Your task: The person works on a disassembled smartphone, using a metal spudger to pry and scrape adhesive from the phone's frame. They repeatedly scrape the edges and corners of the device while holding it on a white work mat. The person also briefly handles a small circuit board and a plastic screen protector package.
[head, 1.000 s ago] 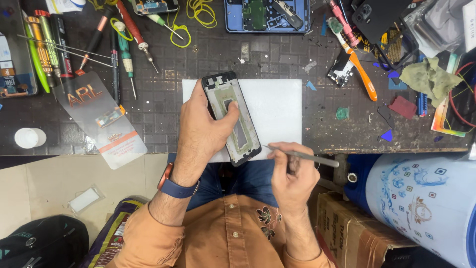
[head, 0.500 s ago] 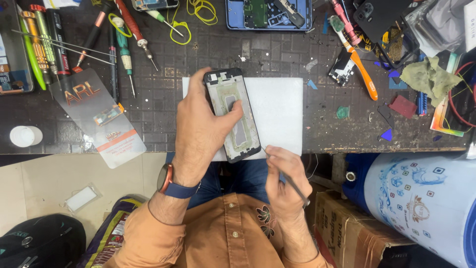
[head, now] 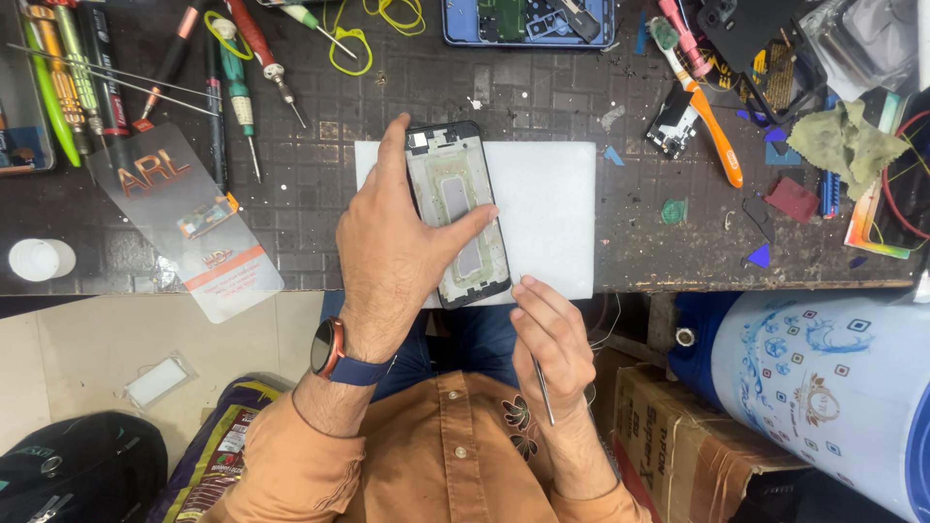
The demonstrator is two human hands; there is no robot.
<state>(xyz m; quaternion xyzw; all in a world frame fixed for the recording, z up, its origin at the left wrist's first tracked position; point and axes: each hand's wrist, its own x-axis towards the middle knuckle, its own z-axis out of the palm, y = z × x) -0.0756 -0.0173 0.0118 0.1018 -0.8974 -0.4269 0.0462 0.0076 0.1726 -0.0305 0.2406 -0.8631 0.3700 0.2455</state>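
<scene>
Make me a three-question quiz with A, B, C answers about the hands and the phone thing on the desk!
1. Where does the phone frame lie?
A. on the white mat
B. on the cardboard box
C. on the floor

2. What colour is the person's shirt?
A. green
B. orange
C. white

3. What is the left hand doing?
A. resting flat on the table, away from everything
B. pointing at the barrel
C. gripping the phone frame

Answers:
1 A: the frame sits over the white mat on the dark table.
2 B: the sleeves and buttoned front are orange.
3 C: its thumb and fingers wrap the frame's edges, while the right hand holds a thin metal tool.
</scene>
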